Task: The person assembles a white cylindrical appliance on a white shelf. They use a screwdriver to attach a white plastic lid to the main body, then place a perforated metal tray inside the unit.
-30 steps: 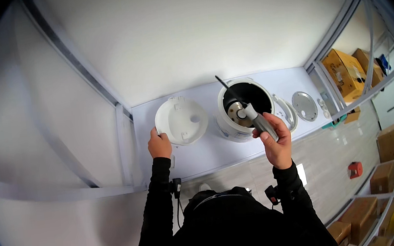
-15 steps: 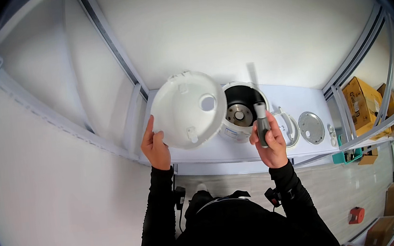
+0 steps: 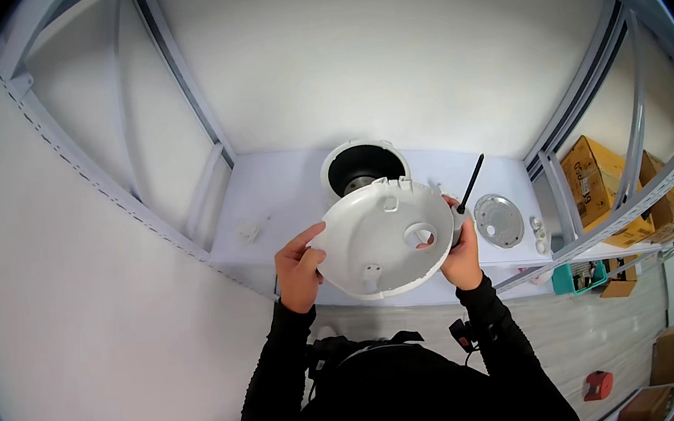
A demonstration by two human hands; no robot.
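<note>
My left hand (image 3: 298,270) grips the left edge of a round white plastic lid shell (image 3: 364,232), thumb on the inner face. The shell is tilted, its hollow side facing me, with a round hole toward its right. At its right edge my right hand (image 3: 465,258) is closed on a screwdriver (image 3: 472,182) and also steadies the shell; the black shaft points up and right, the handle mostly hidden by the fingers. Behind the shell stands a white cooker body (image 3: 329,166) with a dark inside, its lower front covered by the shell.
On the white table (image 3: 275,176) lie a round metal plate (image 3: 499,221), small white round parts (image 3: 539,235) and clear-looking bits (image 3: 248,231) at left. Metal frame posts flank the table. Cardboard boxes (image 3: 596,189), a teal basket (image 3: 563,280) and a red object (image 3: 598,385) are at right.
The shell has moved right and nearer, now in front of the cooker body. My right hand, still holding the screwdriver, has come to the shell's right edge.
</note>
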